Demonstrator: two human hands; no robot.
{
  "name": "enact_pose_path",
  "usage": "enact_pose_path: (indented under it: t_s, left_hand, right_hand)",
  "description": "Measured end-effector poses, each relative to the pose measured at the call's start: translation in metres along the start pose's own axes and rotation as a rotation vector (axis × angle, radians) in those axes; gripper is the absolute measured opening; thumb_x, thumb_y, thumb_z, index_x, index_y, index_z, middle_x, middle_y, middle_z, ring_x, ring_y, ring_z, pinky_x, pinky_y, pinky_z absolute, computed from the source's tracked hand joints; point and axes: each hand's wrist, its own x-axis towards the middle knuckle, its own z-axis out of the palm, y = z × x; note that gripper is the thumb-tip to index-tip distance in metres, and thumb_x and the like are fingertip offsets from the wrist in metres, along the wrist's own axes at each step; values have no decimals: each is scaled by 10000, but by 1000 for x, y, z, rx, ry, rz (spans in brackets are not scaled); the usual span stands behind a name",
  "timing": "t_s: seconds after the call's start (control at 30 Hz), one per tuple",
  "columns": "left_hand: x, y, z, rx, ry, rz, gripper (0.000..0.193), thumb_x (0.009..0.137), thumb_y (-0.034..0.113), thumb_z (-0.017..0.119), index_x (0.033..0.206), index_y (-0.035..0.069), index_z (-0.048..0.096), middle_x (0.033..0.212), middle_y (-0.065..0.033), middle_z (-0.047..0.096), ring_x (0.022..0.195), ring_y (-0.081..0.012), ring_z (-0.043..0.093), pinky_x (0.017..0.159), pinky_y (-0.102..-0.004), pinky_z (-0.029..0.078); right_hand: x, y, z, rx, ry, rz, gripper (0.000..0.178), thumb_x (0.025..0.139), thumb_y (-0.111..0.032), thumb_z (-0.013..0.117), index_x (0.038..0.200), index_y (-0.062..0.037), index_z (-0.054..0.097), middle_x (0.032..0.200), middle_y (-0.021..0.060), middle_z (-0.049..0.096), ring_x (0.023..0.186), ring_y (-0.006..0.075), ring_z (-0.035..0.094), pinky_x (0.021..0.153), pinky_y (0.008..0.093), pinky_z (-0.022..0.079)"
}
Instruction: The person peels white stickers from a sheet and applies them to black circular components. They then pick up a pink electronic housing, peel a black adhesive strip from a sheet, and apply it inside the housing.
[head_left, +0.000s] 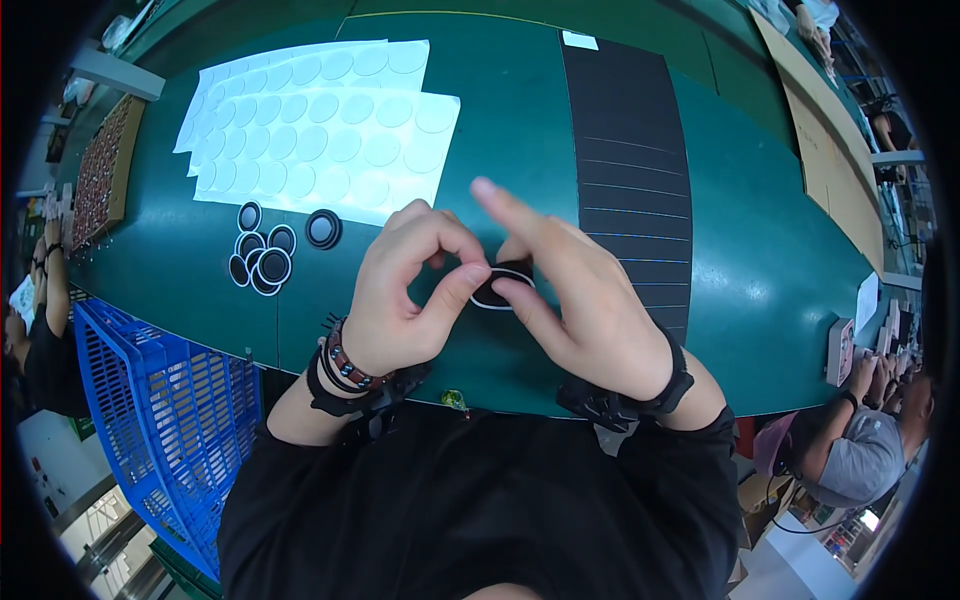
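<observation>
A round black disc with a white rim (489, 294) is held over the near part of the green table. My left hand (400, 285) pinches its left edge between thumb and index finger. My right hand (590, 300) grips the other side, thumb on top and index finger stretched out forward; its other fingers are partly hidden. Left of my hands lie several similar loose discs (274, 266), overlapping one another. Beside them is a small dark stack of round pieces (323, 229). Beyond, white sheets of round stickers (330, 150) lie overlapped.
A long black panel with pale cross lines (625, 120) lies right of centre on the green table (750, 240). A blue plastic crate (160, 400) stands at the near left, below the table edge. A small green wrapper (453, 399) lies by my body. Other people sit at both sides.
</observation>
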Motion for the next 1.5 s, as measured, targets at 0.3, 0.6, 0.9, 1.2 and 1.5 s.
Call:
enact_pose_path:
  t_s: [0.3, 0.6, 0.9, 1.2, 1.5]
  left_hand:
    - [2, -2, 1, 56, 53, -36, 83, 804, 98, 652, 820, 67, 576, 749, -22, 552, 710, -170, 457, 695, -289, 357]
    - [-3, 0, 11, -91, 74, -109, 97, 840, 125, 643, 822, 65, 570, 790, -16, 550, 714, -173, 465, 709, -284, 359]
    - [-1, 2, 4, -43, -34, -103, 93, 877, 118, 623, 835, 59, 565, 806, -30, 556, 753, -167, 478, 715, -271, 371]
    - [0, 10, -1, -430, -167, -246, 106, 864, 107, 655, 935, 60, 592, 808, 33, 553, 767, -78, 465, 685, -225, 349]
    - [-3, 9, 9, -271, 41, -232, 146, 836, 84, 674, 955, 50, 597, 812, 24, 597, 704, -56, 517, 663, -210, 361]
  right_hand:
    - [-4, 4, 2, 65, 0, 131, 737, 801, 64, 620, 1457, -69, 312, 886, 125, 609, 806, 284, 609, 764, 344, 481]
    - [-4, -4, -1, 20, -64, 126, 745, 822, 42, 616, 1472, -74, 271, 882, 119, 614, 792, 275, 614, 798, 351, 470]
    - [-6, 3, 2, 21, -5, 70, 757, 827, 23, 630, 1480, -78, 260, 834, 100, 633, 804, 241, 620, 771, 306, 466]
    - [-6, -3, -7, 104, -32, 255, 536, 810, 10, 659, 1294, -29, 432, 852, 97, 644, 842, 235, 635, 793, 313, 458]
    - [-7, 6, -2, -281, 201, 27, 278, 737, 31, 716, 951, -47, 556, 981, 107, 576, 932, 222, 597, 721, 290, 468]
